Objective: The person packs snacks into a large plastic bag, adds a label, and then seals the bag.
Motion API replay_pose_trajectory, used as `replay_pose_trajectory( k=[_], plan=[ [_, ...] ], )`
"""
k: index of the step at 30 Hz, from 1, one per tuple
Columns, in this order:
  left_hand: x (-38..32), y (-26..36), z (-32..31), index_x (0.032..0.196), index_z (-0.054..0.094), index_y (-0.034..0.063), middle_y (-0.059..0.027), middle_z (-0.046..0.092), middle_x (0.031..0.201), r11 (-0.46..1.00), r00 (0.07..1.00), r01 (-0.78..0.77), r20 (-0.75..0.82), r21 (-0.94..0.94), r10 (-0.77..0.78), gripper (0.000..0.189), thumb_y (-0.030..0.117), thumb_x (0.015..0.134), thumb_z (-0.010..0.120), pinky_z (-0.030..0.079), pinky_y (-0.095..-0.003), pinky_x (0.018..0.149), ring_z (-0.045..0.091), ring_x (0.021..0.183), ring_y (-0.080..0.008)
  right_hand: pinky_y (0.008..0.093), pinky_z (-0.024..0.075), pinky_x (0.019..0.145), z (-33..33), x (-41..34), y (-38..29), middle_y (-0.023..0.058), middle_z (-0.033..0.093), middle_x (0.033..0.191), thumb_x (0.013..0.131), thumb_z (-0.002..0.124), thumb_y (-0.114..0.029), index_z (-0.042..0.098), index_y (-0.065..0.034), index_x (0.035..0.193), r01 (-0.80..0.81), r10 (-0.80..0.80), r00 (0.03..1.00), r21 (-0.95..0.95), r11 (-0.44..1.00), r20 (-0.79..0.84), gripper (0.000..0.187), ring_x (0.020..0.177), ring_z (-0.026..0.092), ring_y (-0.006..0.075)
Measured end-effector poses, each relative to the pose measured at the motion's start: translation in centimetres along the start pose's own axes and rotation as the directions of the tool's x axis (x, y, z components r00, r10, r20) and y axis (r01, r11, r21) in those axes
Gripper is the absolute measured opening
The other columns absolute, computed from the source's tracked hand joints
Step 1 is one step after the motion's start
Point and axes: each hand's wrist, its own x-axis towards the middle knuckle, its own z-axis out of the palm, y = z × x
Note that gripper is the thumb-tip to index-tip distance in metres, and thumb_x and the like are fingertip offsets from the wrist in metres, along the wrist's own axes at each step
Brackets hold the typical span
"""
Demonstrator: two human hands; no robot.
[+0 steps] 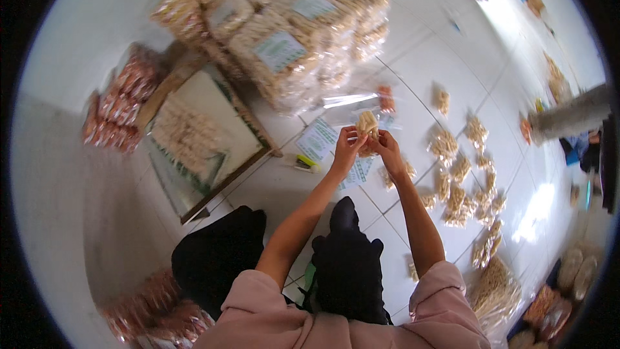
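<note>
In front of me, both hands hold one small clear plastic bag of pale snack pieces (367, 121). My left hand (349, 144) grips its left side, and my right hand (386, 147) grips its right side. Below the hands, printed paper labels (317, 138) lie on the tiled floor, partly hidden. A green and black stapler (306, 163) lies left of them. Just beyond the bag are flat clear plastic bags (351, 100) and a small orange-red packet (386, 99).
Large stacked snack bags (290, 14) stand at the upper left. A framed glass panel (232, 121) bears another snack bag (181, 131). Reddish packs (128, 92) lie farther left. Many small snack bags (455, 196) are scattered right. A concrete-like post (566, 111) is at far right.
</note>
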Motion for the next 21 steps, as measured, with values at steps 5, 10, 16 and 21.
replay_pose_trajectory(
  k=[5,10,16,21],
  plan=[
    [-2.0,10.2,-6.2,0.11,0.045,0.0026,-0.0112,0.055,0.097,0.959,0.952,-0.273,-0.124,0.082,0.281,0.048,0.032,0.079,0.068,0.047,-0.0269,0.073,0.056,0.088,-0.0165,0.0274,0.0447,0.079,8.0,2.1,-7.9,0.0095,0.058,0.102,0.086,0.057,-0.022,0.046,0.0015,0.117,0.162,-0.104,0.958,-0.206,0.965,0.265,0.04,0.093,0.055,0.0144],
    [-6.0,16.4,-16.5,0.108,0.046,0.0027,-0.0081,0.055,0.098,0.88,0.882,-0.412,-0.14,0.237,0.45,0.042,0.032,0.083,0.063,0.046,-0.0304,0.075,0.054,0.089,-0.0155,0.0241,0.0438,0.045,18.7,2.8,-13.6,0.0098,0.059,0.088,0.084,0.058,-0.018,0.049,0.0029,0.108,0.325,-0.072,0.832,-0.379,0.867,0.55,0.033,0.061,0.055,0.0113],
    [-13.9,15.0,-24.5,0.108,0.05,0.0031,-0.0123,0.051,0.104,0.69,0.745,-0.175,-0.364,0.703,0.56,0.033,0.025,0.086,0.059,0.045,-0.0348,0.078,0.053,0.091,-0.0209,0.0304,0.0485,0.047,26.8,3.8,-12.8,0.0143,0.063,0.065,0.067,0.069,-0.024,0.064,0.0032,0.075,0.332,0.06,0.92,-0.85,0.409,0.388,0.029,0.054,0.062,0.0192],
    [-17.2,9.2,-27.4,0.11,0.052,0.0055,-0.0125,0.051,0.105,0.794,0.78,0.006,-0.499,0.608,0.377,0.026,0.014,0.086,0.055,0.048,-0.0334,0.072,0.057,0.085,-0.0231,0.029,0.046,0.045,30.2,2.7,-3.7,0.0089,0.057,0.054,0.067,0.068,-0.016,0.06,0.0026,0.06,0.083,0.441,0.787,-0.782,0.618,0.431,0.021,0.048,0.055,0.0153]
  ],
)
